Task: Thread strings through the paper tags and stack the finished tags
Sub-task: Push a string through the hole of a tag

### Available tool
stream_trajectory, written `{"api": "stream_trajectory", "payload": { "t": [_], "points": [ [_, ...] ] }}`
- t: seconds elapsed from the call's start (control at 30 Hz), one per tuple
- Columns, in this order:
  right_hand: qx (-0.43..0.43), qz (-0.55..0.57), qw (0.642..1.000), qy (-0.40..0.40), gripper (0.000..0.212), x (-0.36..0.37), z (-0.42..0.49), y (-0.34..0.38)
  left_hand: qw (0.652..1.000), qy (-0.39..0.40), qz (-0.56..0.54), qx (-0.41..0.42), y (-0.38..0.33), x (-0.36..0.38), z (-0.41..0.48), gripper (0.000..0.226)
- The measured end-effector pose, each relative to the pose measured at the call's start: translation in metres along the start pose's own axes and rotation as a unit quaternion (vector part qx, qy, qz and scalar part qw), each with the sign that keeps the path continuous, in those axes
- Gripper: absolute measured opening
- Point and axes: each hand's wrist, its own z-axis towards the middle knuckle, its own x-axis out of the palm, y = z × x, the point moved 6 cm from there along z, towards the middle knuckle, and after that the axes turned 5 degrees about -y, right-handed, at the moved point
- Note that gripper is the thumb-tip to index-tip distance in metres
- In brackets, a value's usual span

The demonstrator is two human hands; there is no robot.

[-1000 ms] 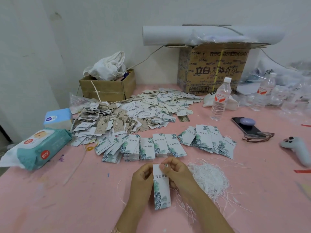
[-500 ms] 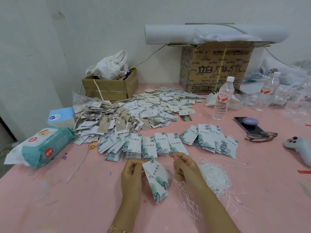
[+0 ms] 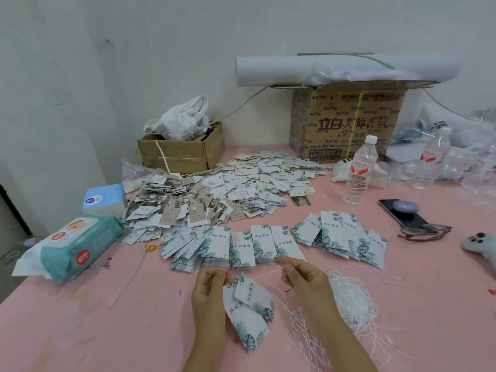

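Both hands hover low over the pink table (image 3: 80, 331). The left hand (image 3: 210, 291) closes thumb and fingertips in a pinch just beside the punched corners, apparently on the string, and the right hand (image 3: 304, 281) pinches its other end. Beyond them lies a fanned row of tags (image 3: 268, 242), and a heap of loose strings (image 3: 351, 302) sits by the right wrist. Two leaf-print tags (image 3: 249, 307) dangle between the hands on the thin white string (image 3: 264, 275). It should be drawn taut and level so neither tag slips off.
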Motion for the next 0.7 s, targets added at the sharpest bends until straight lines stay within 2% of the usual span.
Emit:
{"api": "stream_trajectory", "payload": {
  "t": [0.13, 0.3, 0.7],
  "points": [
    [-0.026, -0.011, 1.0, -0.008, 0.014, 0.002, -0.002, 0.005, 0.982, 0.048, 0.149, 0.107, -0.008, 0.01, -0.006, 0.025],
    [-0.045, -0.041, 0.998, 0.009, 0.009, 0.01, -0.006, 0.006, 0.954, 0.107, 0.21, 0.185, -0.01, 0.022, -0.015, 0.026],
    [-0.058, -0.026, 0.997, 0.047, 0.014, 0.021, -0.013, 0.006, 0.962, 0.104, 0.189, 0.17, -0.008, 0.021, -0.013, 0.018]
  ]
}}
